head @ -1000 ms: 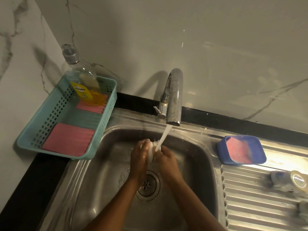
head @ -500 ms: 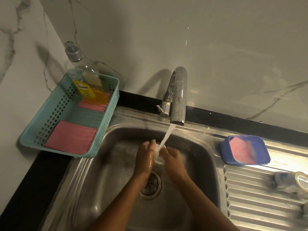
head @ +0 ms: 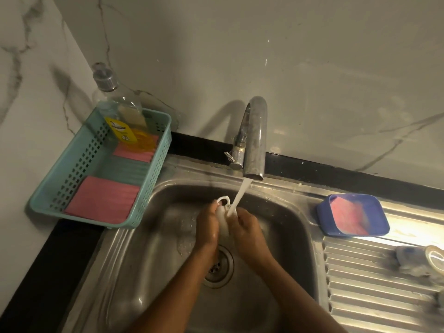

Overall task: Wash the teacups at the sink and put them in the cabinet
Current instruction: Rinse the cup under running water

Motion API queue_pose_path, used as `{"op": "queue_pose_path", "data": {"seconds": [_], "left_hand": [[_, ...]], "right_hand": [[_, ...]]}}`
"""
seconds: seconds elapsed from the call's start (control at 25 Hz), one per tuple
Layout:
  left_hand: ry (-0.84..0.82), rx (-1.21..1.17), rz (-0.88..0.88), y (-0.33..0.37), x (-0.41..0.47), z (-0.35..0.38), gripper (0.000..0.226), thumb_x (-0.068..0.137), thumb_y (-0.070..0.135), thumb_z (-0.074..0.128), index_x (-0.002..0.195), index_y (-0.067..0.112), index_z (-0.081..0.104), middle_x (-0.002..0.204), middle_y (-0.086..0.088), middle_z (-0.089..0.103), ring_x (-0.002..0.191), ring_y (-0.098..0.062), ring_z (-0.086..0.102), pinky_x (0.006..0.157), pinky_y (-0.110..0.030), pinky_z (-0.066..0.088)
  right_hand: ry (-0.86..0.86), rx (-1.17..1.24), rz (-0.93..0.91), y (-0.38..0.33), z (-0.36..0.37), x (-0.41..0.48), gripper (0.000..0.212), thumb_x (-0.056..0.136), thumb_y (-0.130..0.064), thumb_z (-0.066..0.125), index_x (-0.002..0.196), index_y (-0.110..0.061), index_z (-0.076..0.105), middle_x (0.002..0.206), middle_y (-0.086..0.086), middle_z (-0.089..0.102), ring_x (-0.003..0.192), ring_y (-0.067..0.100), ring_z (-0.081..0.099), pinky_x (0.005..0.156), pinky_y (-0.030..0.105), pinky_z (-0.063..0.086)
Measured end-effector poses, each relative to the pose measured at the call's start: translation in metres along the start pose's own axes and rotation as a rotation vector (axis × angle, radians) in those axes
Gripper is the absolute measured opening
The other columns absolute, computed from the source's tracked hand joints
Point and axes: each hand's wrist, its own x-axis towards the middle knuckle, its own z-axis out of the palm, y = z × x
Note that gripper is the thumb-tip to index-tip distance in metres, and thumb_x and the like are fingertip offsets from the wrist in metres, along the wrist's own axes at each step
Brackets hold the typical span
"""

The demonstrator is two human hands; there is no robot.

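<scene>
Both left hand [head: 207, 225] and right hand [head: 248, 228] curl fingers round a white teacup [head: 223, 221] under the running tap [head: 255, 140]; the yellow label on the bottle [head: 125, 109] is unreadable.

We see a sink [head: 134, 248] of brushed stainless steel, wet and dully shining. At its three o'clock is a ribbed drainboard [head: 372, 284] of the same metal, brightly glossy. At twelve o'clock the metal faucet [head: 255, 138] looks spotted and dull. At ten o'clock a perforated basket [head: 72, 169] of smooth teal plastic holds matt pink pads [head: 103, 200] and a clear plastic bottle [head: 120, 109] with a ribbed cap. At two o'clock sits a smooth blue plastic dish [head: 322, 212]. The wall [head: 312, 68] looks like polished, veined marble. The white teacup [head: 222, 222] looks smooth and glazed.
</scene>
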Motion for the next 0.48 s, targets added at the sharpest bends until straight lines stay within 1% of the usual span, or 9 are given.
{"op": "queue_pose_path", "data": {"seconds": [0.04, 0.08, 0.16, 0.2, 0.28, 0.32, 0.36, 0.4, 0.48], "left_hand": [[0.025, 0.021, 0.164, -0.004, 0.000, 0.001, 0.031, 0.105, 0.029, 0.047, 0.100, 0.012, 0.073, 0.088, -0.008, 0.076, 0.088, -0.028, 0.072, 0.077, -0.039, 0.059], [0.032, 0.019, 0.226, -0.003, 0.000, 0.001, 0.028, 0.106, 0.025, 0.048, 0.100, 0.011, 0.073, 0.089, -0.007, 0.076, 0.089, -0.030, 0.072, 0.074, -0.035, 0.060], [0.029, 0.020, 0.092, 0.005, 0.003, -0.003, 0.031, 0.103, 0.025, 0.052, 0.093, 0.007, 0.074, 0.084, -0.011, 0.076, 0.082, -0.034, 0.071, 0.069, -0.039, 0.059], [0.015, 0.012, -0.051, 0.011, 0.005, -0.004, 0.033, 0.101, 0.027, 0.053, 0.092, 0.004, 0.074, 0.079, -0.014, 0.074, 0.072, -0.032, 0.070, 0.063, -0.039, 0.056], [-0.064, 0.099, -0.319, 0.023, 0.005, -0.010, 0.033, 0.099, 0.026, 0.051, 0.093, 0.002, 0.073, 0.069, -0.011, 0.068, 0.058, -0.024, 0.064, 0.054, -0.031, 0.051], [-0.106, 0.132, -0.400, 0.028, 0.002, -0.012, 0.034, 0.099, 0.026, 0.050, 0.089, 0.002, 0.072, 0.067, -0.010, 0.067, 0.055, -0.022, 0.063, 0.053, -0.028, 0.050], [-0.131, 0.140, -0.443, 0.029, 0.002, -0.013, 0.035, 0.099, 0.028, 0.050, 0.084, 0.004, 0.072, 0.065, -0.009, 0.066, 0.055, -0.021, 0.062, 0.054, -0.028, 0.050], [-0.142, 0.107, -0.447, 0.030, 0.000, -0.013, 0.038, 0.098, 0.031, 0.050, 0.081, 0.006, 0.072, 0.065, -0.008, 0.066, 0.057, -0.020, 0.062, 0.057, -0.029, 0.049], [-0.122, -0.015, -0.289, 0.022, -0.002, -0.013, 0.039, 0.096, 0.039, 0.055, 0.086, 0.007, 0.075, 0.076, -0.013, 0.071, 0.067, -0.022, 0.066, 0.066, -0.034, 0.050]], "right_hand": [[0.017, 0.156, 0.054, -0.008, 0.007, 0.001, 0.019, 0.105, -0.020, 0.049, 0.103, -0.013, 0.066, 0.082, -0.004, 0.070, 0.073, 0.002, 0.066, 0.065, 0.020, 0.051], [0.024, 0.207, 0.053, -0.009, 0.013, 0.000, 0.019, 0.106, -0.020, 0.049, 0.106, -0.013, 0.066, 0.086, 0.000, 0.071, 0.076, 0.005, 0.068, 0.065, 0.020, 0.052], [-0.035, 0.115, -0.067, 0.002, 0.016, -0.010, 0.016, 0.105, -0.021, 0.051, 0.109, -0.022, 0.067, 0.099, 0.002, 0.070, 0.093, 0.009, 0.068, 0.080, 0.030, 0.056], [-0.102, -0.082, -0.188, 0.017, 0.011, -0.014, 0.017, 0.103, -0.021, 0.054, 0.112, -0.028, 0.067, 0.111, 0.000, 0.069, 0.107, 0.008, 0.064, 0.095, 0.040, 0.053], [-0.248, -0.701, -0.557, 0.052, -0.011, -0.008, 0.031, 0.101, -0.021, 0.059, 0.131, -0.030, 0.062, 0.138, -0.004, 0.060, 0.140, 0.007, 0.044, 0.122, 0.055, 0.023], [-0.333, -0.938, -0.653, 0.060, -0.023, 0.000, 0.038, 0.100, -0.022, 0.060, 0.138, -0.028, 0.057, 0.146, -0.004, 0.055, 0.147, 0.009, 0.035, 0.125, 0.057, 0.010], [-0.375, -1.035, -0.668, 0.060, -0.030, 0.005, 0.039, 0.100, -0.023, 0.059, 0.139, -0.026, 0.057, 0.146, -0.003, 0.055, 0.147, 0.010, 0.035, 0.125, 0.057, 0.005], [-0.359, -0.995, -0.620, 0.054, -0.031, 0.007, 0.033, 0.101, -0.025, 0.057, 0.134, -0.023, 0.060, 0.140, -0.003, 0.060, 0.140, 0.009, 0.045, 0.125, 0.057, 0.010], [-0.230, -0.506, -0.311, 0.033, -0.017, 0.001, 0.020, 0.104, -0.024, 0.051, 0.113, -0.017, 0.067, 0.111, -0.001, 0.072, 0.106, 0.011, 0.064, 0.110, 0.050, 0.041]]}}
